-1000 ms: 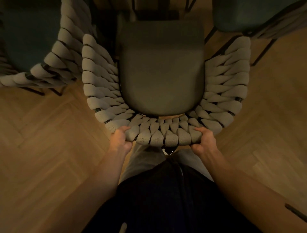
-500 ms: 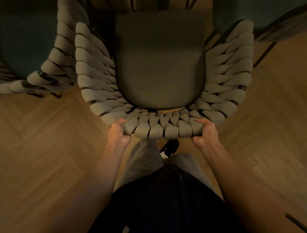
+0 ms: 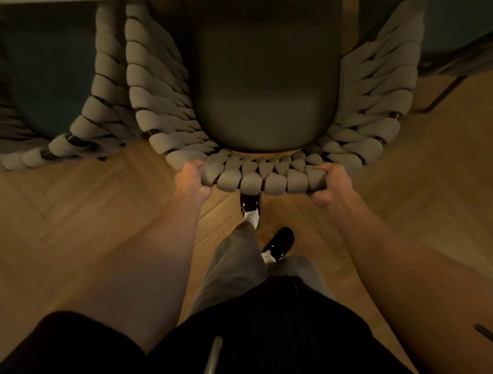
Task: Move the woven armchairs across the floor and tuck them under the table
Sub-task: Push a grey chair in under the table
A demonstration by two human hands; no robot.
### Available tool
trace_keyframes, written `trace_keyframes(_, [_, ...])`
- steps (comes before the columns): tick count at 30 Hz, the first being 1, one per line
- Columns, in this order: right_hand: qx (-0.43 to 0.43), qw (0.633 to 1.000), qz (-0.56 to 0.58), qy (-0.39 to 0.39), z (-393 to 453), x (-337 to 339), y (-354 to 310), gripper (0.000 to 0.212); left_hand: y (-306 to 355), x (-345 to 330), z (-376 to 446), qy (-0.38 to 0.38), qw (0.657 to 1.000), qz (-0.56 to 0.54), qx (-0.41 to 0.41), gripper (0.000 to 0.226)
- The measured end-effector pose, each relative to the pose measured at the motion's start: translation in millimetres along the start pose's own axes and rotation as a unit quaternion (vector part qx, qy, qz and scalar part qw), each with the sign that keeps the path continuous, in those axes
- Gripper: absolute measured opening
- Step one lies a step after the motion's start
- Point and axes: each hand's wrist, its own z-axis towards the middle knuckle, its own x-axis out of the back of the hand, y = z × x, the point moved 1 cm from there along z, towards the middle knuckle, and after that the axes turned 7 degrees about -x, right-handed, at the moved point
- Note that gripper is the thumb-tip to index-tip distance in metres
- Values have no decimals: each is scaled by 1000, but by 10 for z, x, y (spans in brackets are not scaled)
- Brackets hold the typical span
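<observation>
A person stands behind a woven armchair [image 3: 266, 170], the left hand [image 3: 192, 179] and right hand [image 3: 330, 184] each curled over the padded woven top of its backrest, thumbs underneath, near the two ends of the curved rail. The armchair's grey seat cushion [image 3: 266, 90] points away from the person toward the table [image 3: 53, 0], of which only a pale edge shows at the top of the view; how far the seat has gone beneath it cannot be told. Left of the armchair sits a second woven armchair [image 3: 88, 114], just beside it, arms nearly touching; right of it, the dark frame of another chair [image 3: 453, 66] stands near. To finish the push well, the judgement is to keep both hands level and drive straight along the herringbone wood floor [image 3: 80, 213], so the armrests pass between the neighbours without catching. Both forearms reach forward, nearly straight, wrists bent down over the rail. One black shoe [image 3: 250, 204] steps just behind the backrest.
</observation>
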Motion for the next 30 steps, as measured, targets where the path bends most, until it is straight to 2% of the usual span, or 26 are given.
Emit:
trace_keyframes(5, [0, 1000, -7, -1, -40, -211, -147, 40, 160, -169, 75, -7, 1000, 29, -7, 41])
trace_keyframes(8, [-12, 999, -39, -7, -110, -194, -157, 31, 176, -160, 81, -17, 999, 39, 2, 41])
trace_keyframes(10, [-15, 996, -83, -17, -179, -134, -162, 20, 191, -137, 91, -30, 999, 42, 10, 41])
trace_keyframes(11, [-7, 992, -127, -21, -230, -73, -158, 23, 189, -107, 93, -39, 998, 43, 15, 45])
trace_keyframes(12, [11, 980, -197, -18, -292, -4, -155, 31, 189, -78, 100, -46, 998, 46, 11, 50])
trace_keyframes(13, [54, 952, -300, -2, -360, 86, -163, 42, 179, -27, 80, -42, 997, 62, -14, 57])
trace_keyframes(14, [123, 895, -428, 26, -447, 188, -174, 50, 170, 56, 31, -19, 990, 115, -78, 63])
trace_keyframes(15, [204, 811, -546, 56, -516, 288, -183, 55, 168, 148, -50, 4, 955, 228, -190, 68])
trace_keyframes(16, [286, 715, -633, 79, -584, 363, -187, 53, 149, 225, -146, 11, 874, 361, -324, 68])
trace_keyframes(17, [356, 638, -676, 89, -655, 395, -187, 46, 117, 280, -277, -6, 760, 466, -453, 65])
trace_keyframes(18, [417, 591, -686, 78, -716, 373, -178, 39, 80, 298, -392, -49, 649, 536, -538, 61])
trace_keyframes(19, [475, 552, -684, 54, -753, 314, -165, 34, 41, 275, -469, -110, 564, 594, -563, 59])
trace_keyframes(20, [510, 510, -692, 28, -748, 233, -153, 33, 5, 221, -526, -165, 509, 649, -541, 59])
trace_keyframes(22, [507, 439, -742, -5, -639, 71, -145, 42, -68, 107, -506, -220, 433, 746, -456, 59])
trace_keyframes(24, [437, 416, -797, -3, -502, -24, -148, 50, -52, 28, -445, -239, 365, 792, -428, 58])
trace_keyframes(27, [408, 387, -826, 20, -431, -44, -76, 45, 47, -25, -332, -255, 305, 817, -418, 59])
trace_keyframes(30, [412, 388, -824, 30, -445, -30, -15, 44, 131, -69, -296, -275, 272, 824, -414, 61])
